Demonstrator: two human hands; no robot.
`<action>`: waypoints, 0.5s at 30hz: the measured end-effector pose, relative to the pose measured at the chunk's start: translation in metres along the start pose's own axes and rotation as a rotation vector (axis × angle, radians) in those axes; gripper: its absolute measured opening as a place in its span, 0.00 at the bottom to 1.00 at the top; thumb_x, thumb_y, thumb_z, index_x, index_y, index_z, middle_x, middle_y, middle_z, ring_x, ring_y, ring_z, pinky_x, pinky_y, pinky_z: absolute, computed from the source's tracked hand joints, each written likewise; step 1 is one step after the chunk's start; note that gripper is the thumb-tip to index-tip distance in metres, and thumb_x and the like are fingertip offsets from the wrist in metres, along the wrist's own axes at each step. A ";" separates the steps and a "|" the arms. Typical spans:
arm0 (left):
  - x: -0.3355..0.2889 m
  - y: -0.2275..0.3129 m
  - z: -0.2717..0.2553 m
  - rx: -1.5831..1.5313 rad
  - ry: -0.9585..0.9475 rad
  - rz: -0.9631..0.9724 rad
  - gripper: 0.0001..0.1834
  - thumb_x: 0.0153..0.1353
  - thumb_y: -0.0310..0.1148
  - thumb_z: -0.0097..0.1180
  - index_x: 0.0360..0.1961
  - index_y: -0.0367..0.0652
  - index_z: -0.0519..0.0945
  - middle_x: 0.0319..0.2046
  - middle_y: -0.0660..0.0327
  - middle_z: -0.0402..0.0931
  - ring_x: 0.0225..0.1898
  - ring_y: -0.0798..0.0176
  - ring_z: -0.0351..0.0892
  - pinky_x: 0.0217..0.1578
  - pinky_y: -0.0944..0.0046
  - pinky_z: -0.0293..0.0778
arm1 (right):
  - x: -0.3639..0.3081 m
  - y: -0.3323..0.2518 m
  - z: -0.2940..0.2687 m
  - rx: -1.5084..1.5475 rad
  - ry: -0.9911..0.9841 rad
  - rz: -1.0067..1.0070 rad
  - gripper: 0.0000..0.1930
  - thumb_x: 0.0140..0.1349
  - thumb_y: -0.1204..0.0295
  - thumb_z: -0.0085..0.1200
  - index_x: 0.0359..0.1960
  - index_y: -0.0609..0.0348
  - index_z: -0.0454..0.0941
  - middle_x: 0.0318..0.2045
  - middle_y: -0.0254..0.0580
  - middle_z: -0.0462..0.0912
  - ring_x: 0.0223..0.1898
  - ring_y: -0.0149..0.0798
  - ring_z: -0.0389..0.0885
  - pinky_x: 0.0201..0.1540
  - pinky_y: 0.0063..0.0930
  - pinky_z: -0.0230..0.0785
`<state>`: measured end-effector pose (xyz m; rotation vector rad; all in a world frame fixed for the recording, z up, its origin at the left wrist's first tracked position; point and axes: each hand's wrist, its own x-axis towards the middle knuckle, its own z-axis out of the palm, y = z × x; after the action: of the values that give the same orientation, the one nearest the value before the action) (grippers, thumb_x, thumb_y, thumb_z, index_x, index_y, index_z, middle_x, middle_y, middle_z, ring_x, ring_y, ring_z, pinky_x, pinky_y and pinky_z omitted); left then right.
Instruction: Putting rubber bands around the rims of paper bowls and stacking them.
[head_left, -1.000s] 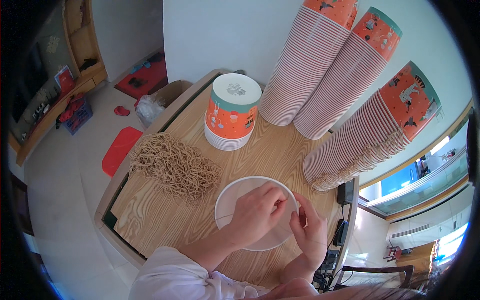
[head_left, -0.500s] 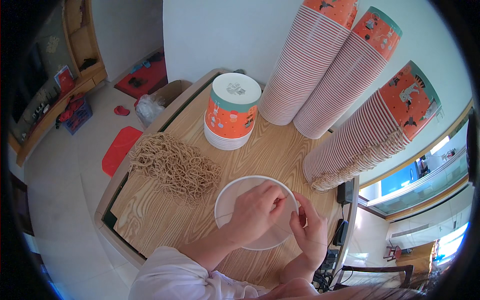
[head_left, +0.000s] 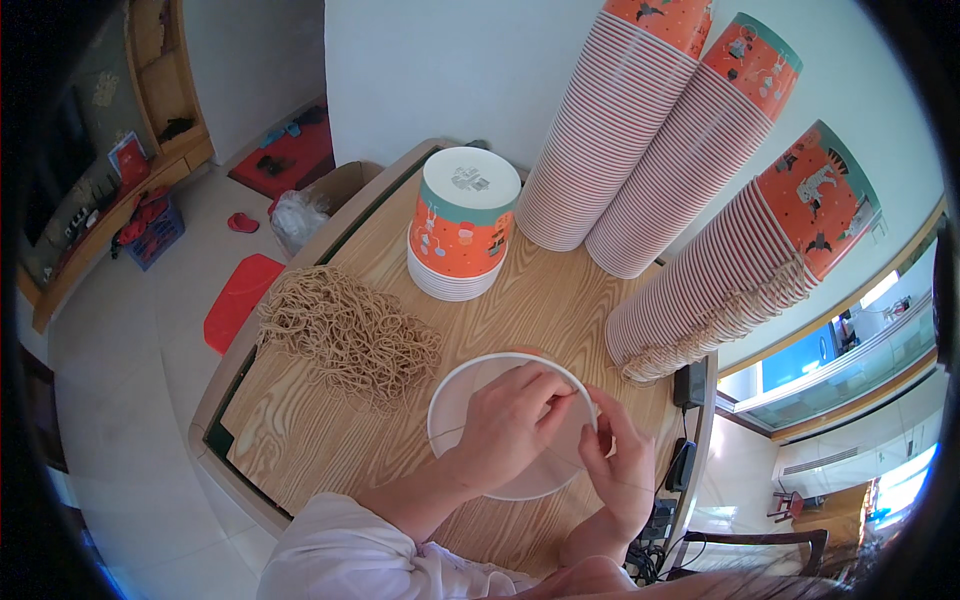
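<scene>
Right in front of me a paper bucket (head_left: 470, 385) stands on the table with its white inside facing up and a sliver of orange at its far rim. My left hand (head_left: 510, 420) reaches over its opening, fingers pinched together near the right rim. A thin strand of twine (head_left: 448, 433) runs from the left rim toward that hand; its end between the fingertips is hard to make out. My right hand (head_left: 622, 455) grips the right rim, thumb inside and fingers outside. Left of the bucket lies a loose heap of tan twine (head_left: 345, 335).
Behind the bucket stands a short upside-down bucket stack (head_left: 463, 235). Tall nested stacks (head_left: 610, 130) (head_left: 685, 165) lean by the wall. Another stack (head_left: 700, 275) at right has twine handles along its side. Black power adapters (head_left: 682, 465) lie at the table's right edge.
The bucket has tipped very slightly, so a bit of orange now shows at its far rim. Both hands have hardly moved.
</scene>
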<state>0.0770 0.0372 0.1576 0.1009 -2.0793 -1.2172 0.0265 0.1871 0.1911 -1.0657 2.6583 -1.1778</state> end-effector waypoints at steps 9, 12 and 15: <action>-0.002 -0.001 -0.001 0.042 -0.001 -0.005 0.05 0.52 0.24 0.62 0.30 0.41 0.78 0.30 0.61 0.78 0.24 0.62 0.78 0.24 0.65 0.73 | 0.001 0.004 0.001 0.054 0.035 0.036 0.19 0.56 0.78 0.53 0.52 0.57 0.75 0.20 0.41 0.74 0.19 0.31 0.73 0.25 0.25 0.68; -0.002 -0.004 0.001 0.085 -0.054 -0.008 0.05 0.52 0.24 0.61 0.30 0.41 0.78 0.32 0.60 0.78 0.28 0.61 0.80 0.27 0.65 0.76 | 0.001 0.006 0.001 0.034 0.041 0.016 0.19 0.56 0.78 0.53 0.51 0.57 0.75 0.19 0.41 0.74 0.19 0.31 0.72 0.25 0.25 0.68; -0.002 -0.003 0.000 0.074 -0.078 -0.045 0.05 0.52 0.24 0.61 0.31 0.40 0.78 0.34 0.60 0.78 0.30 0.60 0.81 0.30 0.64 0.77 | 0.002 0.005 0.001 0.037 0.038 0.013 0.19 0.56 0.79 0.53 0.51 0.57 0.75 0.19 0.41 0.74 0.19 0.32 0.72 0.25 0.25 0.67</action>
<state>0.0777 0.0366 0.1544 0.1377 -2.2006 -1.1882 0.0223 0.1879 0.1876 -1.0296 2.6561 -1.2516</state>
